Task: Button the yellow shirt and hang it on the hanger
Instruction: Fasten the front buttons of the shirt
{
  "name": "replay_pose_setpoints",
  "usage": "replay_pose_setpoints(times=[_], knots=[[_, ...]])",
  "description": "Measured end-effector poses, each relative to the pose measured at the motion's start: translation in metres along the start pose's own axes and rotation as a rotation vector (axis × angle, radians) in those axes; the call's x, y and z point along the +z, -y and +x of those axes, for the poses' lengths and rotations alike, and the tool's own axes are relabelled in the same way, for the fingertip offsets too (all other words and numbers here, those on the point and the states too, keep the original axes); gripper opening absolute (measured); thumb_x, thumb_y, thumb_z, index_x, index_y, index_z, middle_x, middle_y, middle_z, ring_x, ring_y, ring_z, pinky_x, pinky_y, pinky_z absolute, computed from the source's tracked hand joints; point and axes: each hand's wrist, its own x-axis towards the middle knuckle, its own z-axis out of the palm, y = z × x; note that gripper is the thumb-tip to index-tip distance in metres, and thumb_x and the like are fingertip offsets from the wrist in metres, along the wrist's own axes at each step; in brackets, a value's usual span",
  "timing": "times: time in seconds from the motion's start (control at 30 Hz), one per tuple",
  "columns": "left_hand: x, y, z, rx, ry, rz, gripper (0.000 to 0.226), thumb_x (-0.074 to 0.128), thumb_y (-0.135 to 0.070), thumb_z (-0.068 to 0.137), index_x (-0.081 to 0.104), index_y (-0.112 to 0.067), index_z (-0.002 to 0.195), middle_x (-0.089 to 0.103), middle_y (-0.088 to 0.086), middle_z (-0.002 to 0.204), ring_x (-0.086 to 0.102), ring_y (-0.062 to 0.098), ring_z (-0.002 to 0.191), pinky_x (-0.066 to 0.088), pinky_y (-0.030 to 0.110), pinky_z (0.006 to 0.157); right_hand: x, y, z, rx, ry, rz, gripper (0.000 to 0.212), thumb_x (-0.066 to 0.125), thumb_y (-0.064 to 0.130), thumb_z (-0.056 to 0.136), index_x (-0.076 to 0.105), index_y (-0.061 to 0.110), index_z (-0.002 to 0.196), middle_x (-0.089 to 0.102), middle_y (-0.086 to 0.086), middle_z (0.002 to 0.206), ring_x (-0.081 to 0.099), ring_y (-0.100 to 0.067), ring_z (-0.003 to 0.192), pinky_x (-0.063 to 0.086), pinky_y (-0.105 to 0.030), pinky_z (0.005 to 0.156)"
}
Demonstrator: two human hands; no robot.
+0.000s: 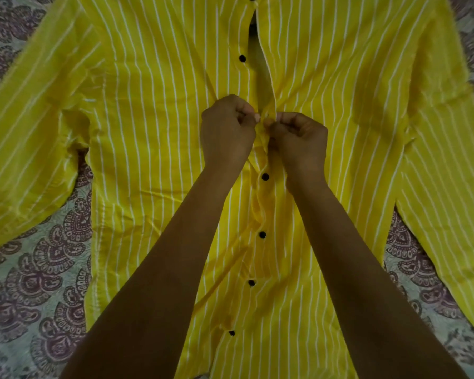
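Observation:
The yellow shirt point(148, 132) with thin white stripes lies flat and front-up, sleeves spread to both sides. Black buttons run down its middle. Several lower ones point(265, 176) sit closed in the placket. One black button point(242, 58) higher up lies bare where the front gapes open. My left hand point(226, 129) and my right hand point(301, 139) meet at the placket in the shirt's middle. Each pinches a fabric edge between thumb and curled fingers. The button between them is hidden. No hanger is in view.
A pale bedspread point(39, 269) with purple paisley print lies under the shirt and shows at the left, the right and the top corners. The left sleeve point(25, 160) and the right sleeve point(449, 173) run down toward the near edge.

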Motion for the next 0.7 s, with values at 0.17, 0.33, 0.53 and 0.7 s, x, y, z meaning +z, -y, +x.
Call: replay_pose_setpoints(times=[0.17,0.33,0.53,0.7], knots=[[-0.001,-0.009,-0.007,0.032,0.039,-0.134,0.006,0.062,-0.005,0.081,0.067,-0.009,0.083,0.055,-0.017,0.065,0.058,0.002,0.065,0.045,0.009,0.064,0.001,0.002,-0.003,0.002,-0.024,0.037,0.017,0.067,0.005,0.079,0.066,0.018,0.068,0.06,0.001,0.056,0.049,-0.013,0.053,0.041,-0.028,0.054],[-0.005,-0.008,-0.006,-0.035,0.09,-0.149,0.011,0.059,-0.004,0.082,0.068,-0.011,0.084,0.059,-0.01,0.068,0.064,0.016,0.073,0.056,0.033,0.077,-0.001,0.002,-0.006,-0.018,0.0,0.008,0.013,0.064,0.004,0.082,0.066,0.015,0.075,0.064,-0.004,0.065,0.057,-0.014,0.059,0.046,-0.029,0.058],[-0.013,-0.012,0.0,-0.074,0.171,-0.186,0.013,0.059,-0.008,0.08,0.064,-0.019,0.074,0.065,0.002,0.069,0.067,0.022,0.074,0.057,0.042,0.078,-0.006,0.01,-0.011,0.0,0.088,0.116,0.027,0.05,0.007,0.091,0.066,0.012,0.07,0.065,-0.004,0.064,0.061,-0.014,0.067,0.049,-0.019,0.06],[-0.014,-0.012,-0.004,-0.068,0.178,-0.247,0.014,0.059,-0.006,0.082,0.064,-0.016,0.074,0.062,0.0,0.061,0.063,0.013,0.058,0.056,0.029,0.064,-0.011,0.013,-0.01,0.053,0.152,0.181,0.025,0.05,0.01,0.092,0.061,0.007,0.069,0.064,-0.005,0.063,0.06,-0.013,0.064,0.048,-0.018,0.06]])
